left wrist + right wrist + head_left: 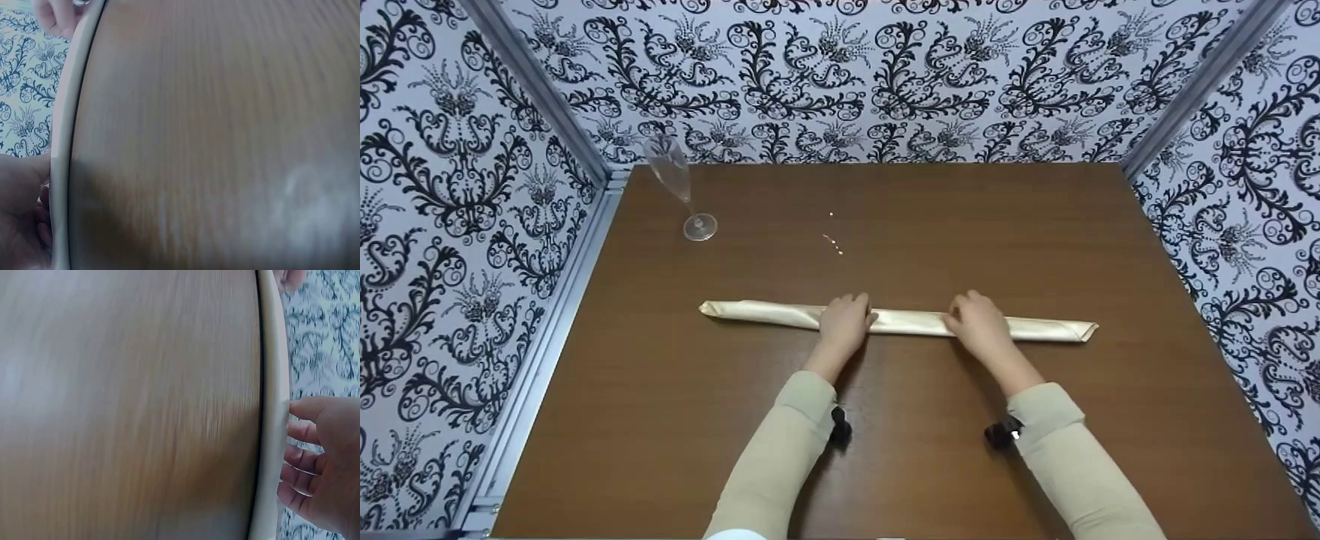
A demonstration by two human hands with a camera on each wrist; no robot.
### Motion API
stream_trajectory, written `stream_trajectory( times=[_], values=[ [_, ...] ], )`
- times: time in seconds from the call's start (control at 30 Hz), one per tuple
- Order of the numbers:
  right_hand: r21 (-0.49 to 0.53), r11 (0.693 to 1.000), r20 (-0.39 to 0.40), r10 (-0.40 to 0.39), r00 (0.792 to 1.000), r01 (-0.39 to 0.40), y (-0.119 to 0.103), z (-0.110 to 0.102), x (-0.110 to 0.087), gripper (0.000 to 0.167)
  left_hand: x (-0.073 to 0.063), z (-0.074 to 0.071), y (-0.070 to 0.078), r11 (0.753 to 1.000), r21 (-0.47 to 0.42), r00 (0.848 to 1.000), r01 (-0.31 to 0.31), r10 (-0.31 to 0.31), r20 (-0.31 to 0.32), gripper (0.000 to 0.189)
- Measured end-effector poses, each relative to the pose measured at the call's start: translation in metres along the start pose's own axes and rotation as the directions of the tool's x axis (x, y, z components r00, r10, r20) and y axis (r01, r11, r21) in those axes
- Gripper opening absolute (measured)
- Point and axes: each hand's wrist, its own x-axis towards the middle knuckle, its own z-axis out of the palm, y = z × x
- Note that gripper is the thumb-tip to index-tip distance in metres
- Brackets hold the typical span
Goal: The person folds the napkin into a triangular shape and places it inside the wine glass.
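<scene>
A cream satin cloth, rolled into a long thin tube, lies crosswise on the brown table. My left hand grips it left of its middle, fingers over the far side. Farther right, my right hand holds the same roll with bent fingers. In the left wrist view the left thumb and curled fingers of the left hand meet the pale roll. The right wrist view shows the right hand with thumb and fingertips against the roll. Both ends of the cloth extend past the hands.
A clear champagne flute stands upright at the table's back left. Several small white specks show on the wooden tabletop beyond the roll. Patterned walls with grey metal rails enclose the back and sides.
</scene>
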Motion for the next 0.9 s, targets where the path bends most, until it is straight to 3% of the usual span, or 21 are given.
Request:
stream_trajectory(
  times=[0.53,0.73,0.9],
  values=[
    [-0.021,0.992,-0.004,-0.127,0.992,0.127,-0.070,0.033,0.018,0.016,0.002,0.004,-0.001,0.999,0.032,1.000,-0.002,0.001,0.009,0.029],
    [-0.078,0.982,0.004,-0.172,0.985,0.172,-0.081,0.042,0.023,0.017,0.001,0.004,0.004,0.998,0.066,0.999,0.013,-0.010,-0.039,0.028],
    [-0.099,0.984,0.070,-0.143,0.987,0.149,-0.083,0.044,0.024,0.017,0.000,0.002,0.011,0.993,0.109,0.996,0.045,-0.036,-0.078,0.024]
  ],
)
